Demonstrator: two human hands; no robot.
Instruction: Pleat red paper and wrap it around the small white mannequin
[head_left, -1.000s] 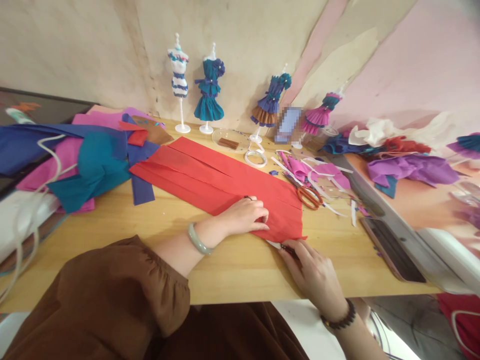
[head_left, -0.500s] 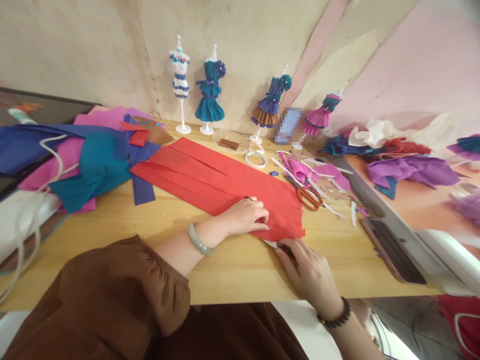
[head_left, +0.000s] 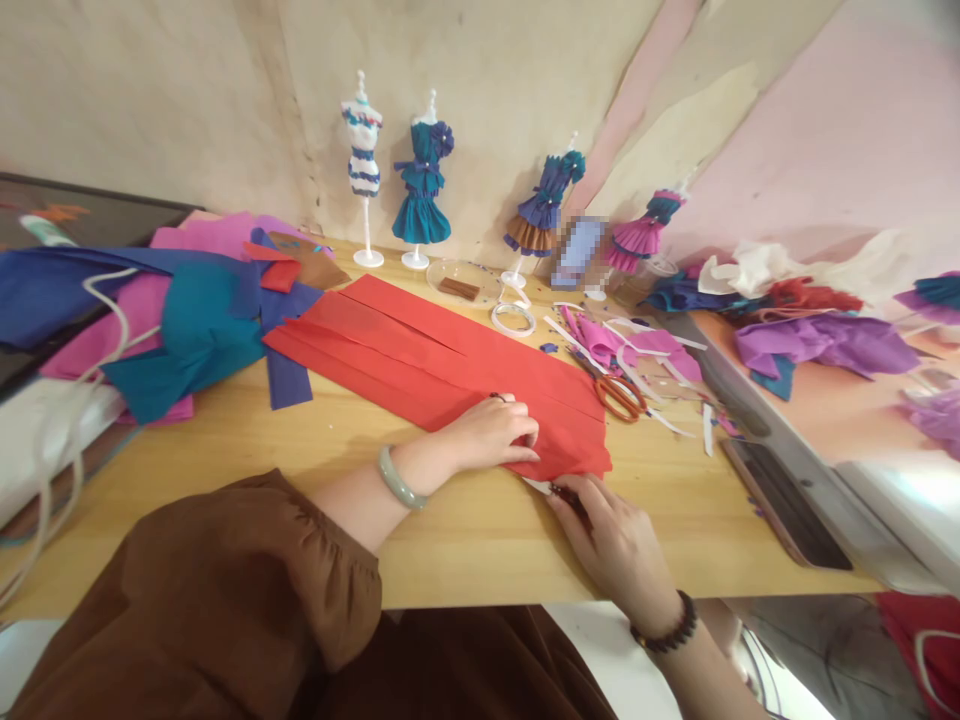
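Note:
A long red sheet of cloth (head_left: 420,345), folded in layers with slits along it, lies aslant across the wooden table. My left hand (head_left: 491,432) rests on its near part, fingers bent and the thumb apart from them, holding nothing. At the cloth's near right edge, my right hand (head_left: 611,535) is closed around a small dark-handled blade (head_left: 536,487). The pale blade points left beside the cloth's edge. Most of its handle is hidden in my fingers. Orange-handled scissors (head_left: 621,398) lie by the cloth's right end.
Several small dress forms (head_left: 421,185) stand along the wall. Coloured cloth pieces (head_left: 206,320) are heaped at left near a white cable (head_left: 112,310). Pink scraps (head_left: 630,345) and a roll of white tape (head_left: 513,319) lie behind the red cloth. A phone (head_left: 787,505) lies at right.
My right hand and the small blade have shifted very slightly left along the cloth's edge. My left hand stays in place on the cloth.

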